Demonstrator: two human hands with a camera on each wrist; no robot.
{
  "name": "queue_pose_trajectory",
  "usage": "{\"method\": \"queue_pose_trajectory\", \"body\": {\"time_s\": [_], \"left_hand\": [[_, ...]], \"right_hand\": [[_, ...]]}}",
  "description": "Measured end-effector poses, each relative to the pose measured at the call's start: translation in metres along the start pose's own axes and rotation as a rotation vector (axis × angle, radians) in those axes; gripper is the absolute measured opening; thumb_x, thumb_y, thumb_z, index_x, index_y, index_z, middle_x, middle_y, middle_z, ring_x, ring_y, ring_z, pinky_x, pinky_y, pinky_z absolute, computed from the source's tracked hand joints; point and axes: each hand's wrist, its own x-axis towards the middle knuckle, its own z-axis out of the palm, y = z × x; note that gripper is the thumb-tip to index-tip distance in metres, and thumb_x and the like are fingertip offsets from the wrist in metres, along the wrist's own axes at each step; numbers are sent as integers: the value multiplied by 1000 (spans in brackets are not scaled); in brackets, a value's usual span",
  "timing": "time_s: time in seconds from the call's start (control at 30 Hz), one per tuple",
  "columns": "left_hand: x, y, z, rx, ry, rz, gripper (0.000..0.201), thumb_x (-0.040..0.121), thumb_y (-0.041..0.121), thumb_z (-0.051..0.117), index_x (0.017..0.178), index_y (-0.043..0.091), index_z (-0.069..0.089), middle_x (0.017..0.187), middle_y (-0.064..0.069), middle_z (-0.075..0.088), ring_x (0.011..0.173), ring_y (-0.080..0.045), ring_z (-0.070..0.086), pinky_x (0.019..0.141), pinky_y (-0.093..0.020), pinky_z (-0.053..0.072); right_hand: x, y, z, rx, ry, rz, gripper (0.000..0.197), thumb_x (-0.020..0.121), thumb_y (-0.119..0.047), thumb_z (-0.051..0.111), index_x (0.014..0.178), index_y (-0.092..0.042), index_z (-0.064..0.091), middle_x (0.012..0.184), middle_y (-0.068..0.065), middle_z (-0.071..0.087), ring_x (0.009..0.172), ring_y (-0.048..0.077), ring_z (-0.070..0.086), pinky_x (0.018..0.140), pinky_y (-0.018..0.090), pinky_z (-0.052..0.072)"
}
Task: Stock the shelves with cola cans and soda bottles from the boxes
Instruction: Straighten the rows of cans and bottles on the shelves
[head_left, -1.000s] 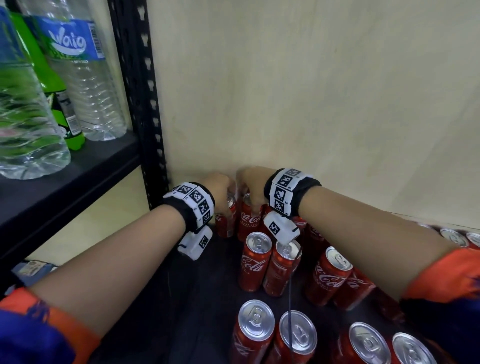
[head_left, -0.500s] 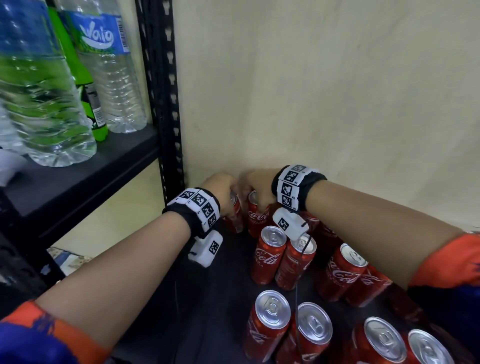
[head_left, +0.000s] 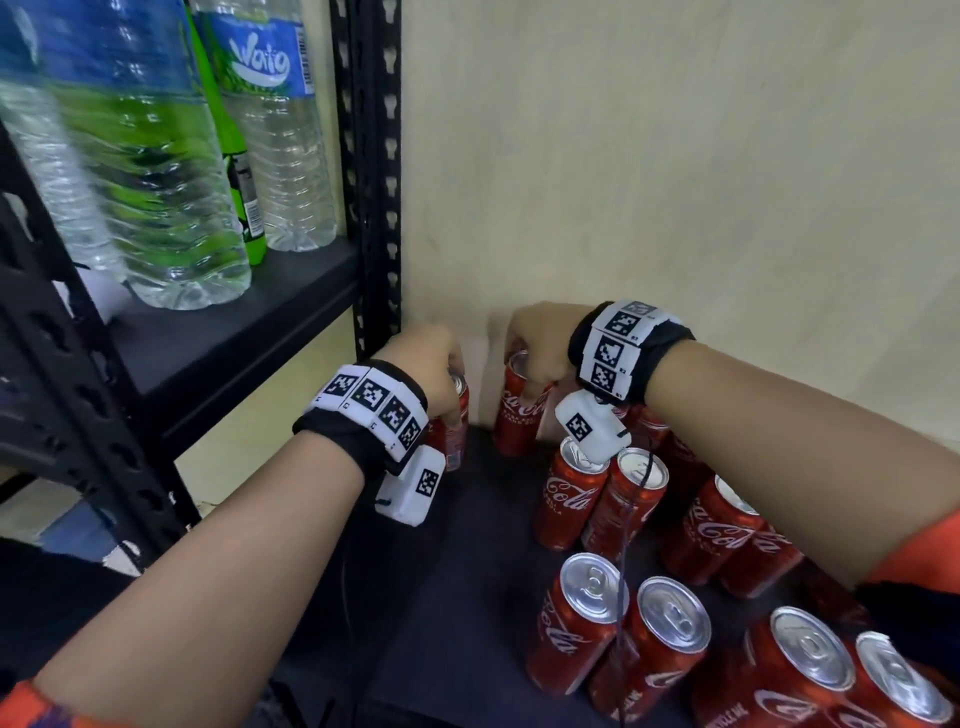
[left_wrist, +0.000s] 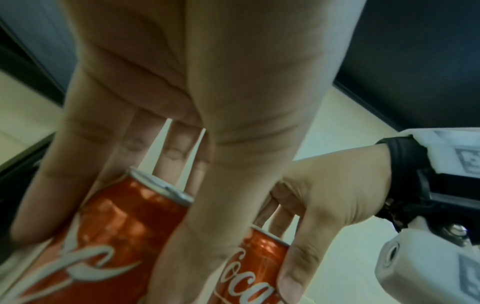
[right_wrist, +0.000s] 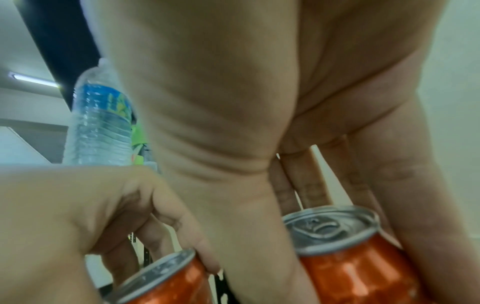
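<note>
Two red cola cans stand at the back left of the dark shelf, near the wall. My left hand grips the left can from above, its fingers and thumb down the sides. My right hand grips the right can the same way. In the left wrist view the right hand's can shows beside mine. In the right wrist view the left hand holds its can. The cans' bases are hidden from the wrist views.
Several more cola cans stand in pairs to the right and front. A black upright post stands left of the cans. On the adjacent higher shelf stand water bottles and a green bottle. A cream wall closes the back.
The two hands with their cans have drawn a little apart at the back of the shelf. The head view has shifted, bringing the bottle shelf closer.
</note>
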Motion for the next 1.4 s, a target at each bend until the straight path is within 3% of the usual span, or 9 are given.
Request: {"method": "queue_pose_trajectory", "body": {"time_s": [0.1,0.23,0.37,0.47,0.6,0.7,0.8,1.17,1.4], "left_hand": [[-9,-4,-4,-2,-2,-21,59,61,22,96,115,12,74,111,-6,70,98,-22,67,75,-30,56],[-19,-8,-5,-9,-12,-24,68,57,27,98,118,11,71,113,-5,69,98,-21,66,75,-30,55],[-29,-8,-6,-3,-40,-24,69,57,27,98,119,12,71,113,-5,69,96,-21,66,69,-29,52],[-33,-9,-4,2,-64,-18,70,55,26,99,118,14,72,109,-3,69,93,-19,67,66,-28,52],[-34,-12,-2,15,-89,-20,71,53,28,99,117,14,71,106,-2,69,91,-19,68,73,-31,60],[-35,-12,1,30,-114,-25,71,52,27,100,116,14,71,105,-2,68,90,-19,68,75,-33,61],[-35,-13,5,31,-130,-25,72,50,27,101,114,14,72,102,-1,68,86,-18,68,70,-32,61],[-31,-17,9,20,-129,-34,71,61,25,97,124,13,67,116,-5,66,99,-23,66,78,-33,59],[-32,-16,11,0,-101,-20,67,64,24,95,124,14,67,117,-5,67,102,-23,66,82,-33,58]], "right_hand": [[-9,-13,-6,28,28,-4,66,69,-36,92,129,-17,68,118,-2,71,96,17,63,83,28,51],[-20,-33,0,27,20,-44,68,69,-37,92,130,-21,68,117,-4,71,77,10,60,76,24,47],[-25,-48,14,56,3,-59,68,66,-35,94,128,-20,70,112,-5,72,94,15,63,86,28,53],[-29,-55,23,84,-15,-57,66,65,-35,94,125,-20,71,102,-7,70,93,15,64,81,27,52],[-32,-61,31,112,-19,-60,65,68,-38,92,126,-21,70,112,-5,72,94,15,64,75,24,45],[-34,-66,35,128,-45,-60,63,69,-38,92,125,-18,71,111,-3,73,98,16,67,76,25,49],[-34,-69,38,122,-63,-59,62,69,-39,92,123,-17,71,109,-2,74,98,17,67,81,26,52],[-30,-75,42,87,-30,-3,69,70,-41,91,125,-7,67,114,6,72,101,22,68,82,30,55],[-25,-76,44,42,-27,28,58,69,-43,91,110,-7,74,99,4,75,88,21,70,77,31,58]]}}
